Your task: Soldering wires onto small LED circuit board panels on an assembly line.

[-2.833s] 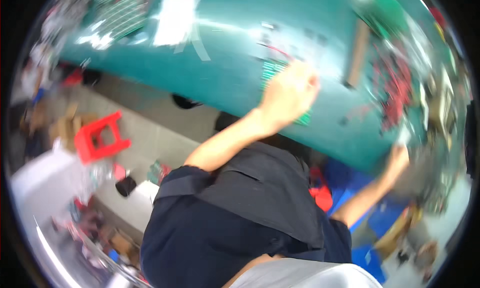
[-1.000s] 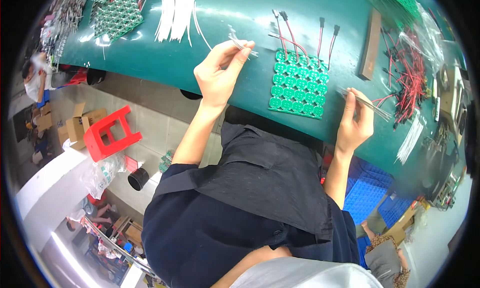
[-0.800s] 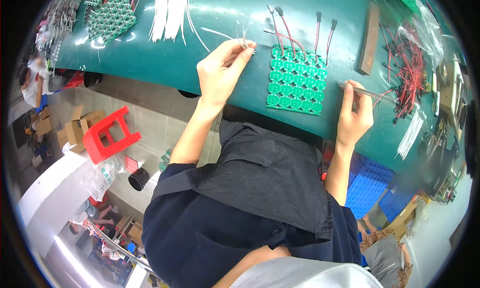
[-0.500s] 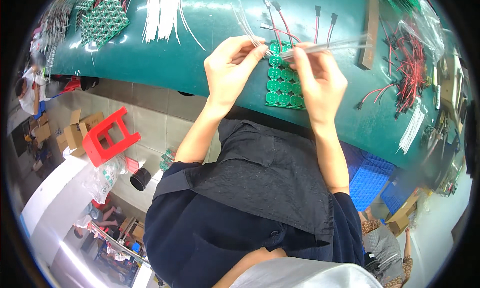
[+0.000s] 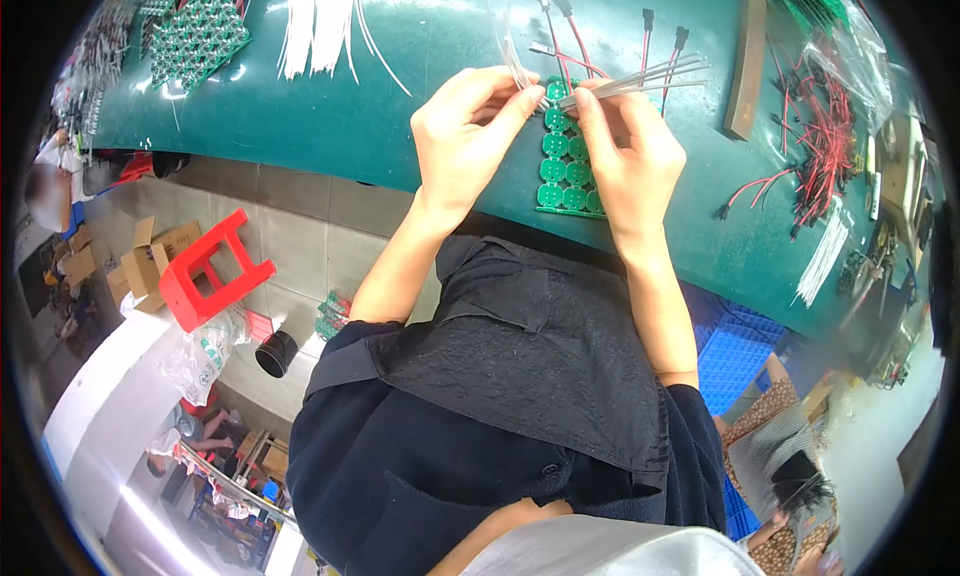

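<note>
Thin white wires fan out from between the thumb and fingers of my right hand, their free ends pointing right. My left hand pinches more pale wires, which stick up above its fingers. Both sets of fingertips nearly meet over the upper part of a green circuit board panel made of round sections. My right hand covers part of that panel. Red-and-black leads with dark connectors extend from the far end of the panel.
Bundles of white wires and green board panels lie at the far left of the green table. On the right are a brown bar, a red-black lead pile and short white wires. A red stool stands on the floor.
The wires in my right hand have swung and spread into a clearer fan. My hands have shifted slightly, staying close together. A person at lower right has moved.
</note>
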The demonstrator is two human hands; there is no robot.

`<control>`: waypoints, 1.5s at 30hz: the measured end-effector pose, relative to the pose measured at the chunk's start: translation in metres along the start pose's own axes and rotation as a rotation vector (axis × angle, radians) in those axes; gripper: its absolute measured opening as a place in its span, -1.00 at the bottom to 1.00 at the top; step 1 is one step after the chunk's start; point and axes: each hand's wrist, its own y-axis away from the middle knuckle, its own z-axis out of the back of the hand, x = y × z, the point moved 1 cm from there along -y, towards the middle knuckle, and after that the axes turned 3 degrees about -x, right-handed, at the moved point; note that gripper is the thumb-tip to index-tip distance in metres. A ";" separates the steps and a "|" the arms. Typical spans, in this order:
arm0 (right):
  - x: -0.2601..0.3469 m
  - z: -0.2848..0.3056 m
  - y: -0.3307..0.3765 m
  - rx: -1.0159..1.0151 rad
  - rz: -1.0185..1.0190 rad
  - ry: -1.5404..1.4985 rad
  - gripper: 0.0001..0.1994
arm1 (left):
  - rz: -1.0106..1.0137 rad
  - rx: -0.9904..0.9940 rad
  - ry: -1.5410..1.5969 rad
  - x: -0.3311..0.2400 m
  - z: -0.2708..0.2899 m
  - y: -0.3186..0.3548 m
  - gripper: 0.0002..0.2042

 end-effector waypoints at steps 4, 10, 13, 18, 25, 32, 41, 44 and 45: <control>0.002 0.000 0.001 0.036 0.017 0.054 -0.88 | -0.033 -0.073 0.039 0.002 -0.002 -0.001 -0.86; -0.001 -0.001 -0.001 0.010 0.018 -0.013 -0.90 | -0.026 -0.068 0.054 0.003 -0.004 -0.002 -0.87; 0.000 -0.001 -0.002 0.022 0.004 -0.007 -0.90 | -0.034 -0.061 0.041 0.003 -0.004 -0.003 -0.86; -0.001 0.000 -0.001 0.016 0.003 -0.029 -0.90 | -0.090 -0.055 -0.028 0.001 -0.004 -0.003 -0.82; 0.000 0.000 -0.001 0.022 0.035 0.025 -0.89 | -0.326 -0.069 -0.253 -0.001 -0.007 -0.004 -0.75; 0.003 0.000 0.000 0.038 0.182 0.205 -0.83 | -0.436 -0.078 -0.348 -0.004 -0.007 -0.004 -0.72; -0.008 0.013 0.000 -0.051 -0.007 0.042 -0.88 | -0.112 -0.024 0.003 -0.010 -0.021 -0.001 -0.88; -0.007 0.012 0.000 -0.046 0.020 0.071 -0.88 | -0.165 0.002 -0.104 -0.012 -0.019 -0.002 -0.86; -0.007 0.012 0.000 -0.040 0.029 0.078 -0.88 | -0.165 0.003 -0.104 -0.011 -0.019 -0.002 -0.86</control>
